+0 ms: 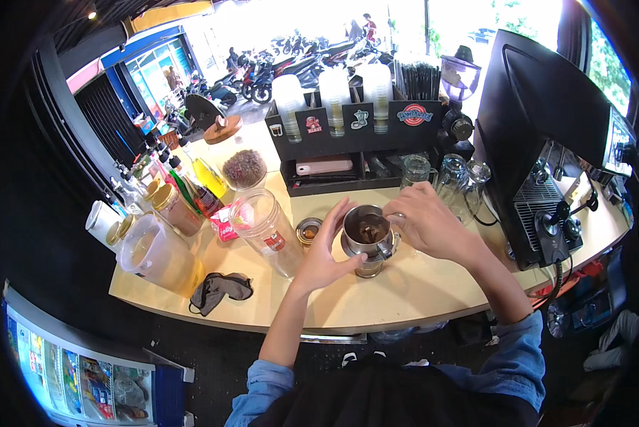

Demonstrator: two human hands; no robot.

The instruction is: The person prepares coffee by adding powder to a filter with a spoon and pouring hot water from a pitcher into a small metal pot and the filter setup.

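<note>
A stainless steel coffee drip filter [367, 246] sits on a glass mug [369, 268] with a handle at its right. Dark liquid with some lighter bits shows inside the filter. My left hand [324, 261] curves around the filter's left side, thumb at its front and fingers behind. Over the right rim, my right hand [423, 221] pinches a small metal utensil [397, 218], mostly hidden by the fingers. Just left of the filter lies a small round metal lid or dish [309, 231] with something brown in it. A tall clear plastic jar [271, 235] stands beyond my left wrist.
Behind stands a black organizer [351, 144] with stacked plastic cups and straws. Upside-down glasses [451, 179] and an espresso machine [543, 160] are right. Left are syrup bottles [207, 176], a pitcher [159, 259] of yellowish liquid and a dark cloth item [220, 291] near the counter's edge.
</note>
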